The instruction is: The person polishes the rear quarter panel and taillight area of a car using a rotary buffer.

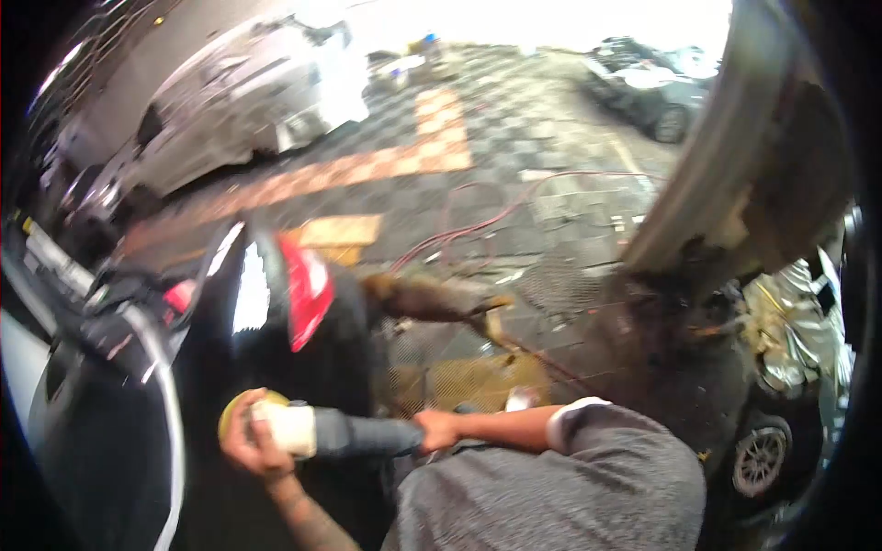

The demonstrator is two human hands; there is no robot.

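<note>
In the head view, the person's left hand [254, 444] has its fingers wrapped over the cream-coloured head of a long, dark-grey-bodied power tool [367, 435], while the right hand [436, 430] is closed around the rear end. The tool lies across a glossy black car panel [276, 372], below a red-and-clear tail light [308, 292]. Its round yellow pad [226, 418] shows beside the left fingers; I can't tell whether it sits flush. I'd judge it best kept flat, with light, even pressure and both hands sharing the weight, clear of the light's edge. A small whitish object [522, 398] beyond the right forearm may be a container; its contents are too blurred to tell.
</note>
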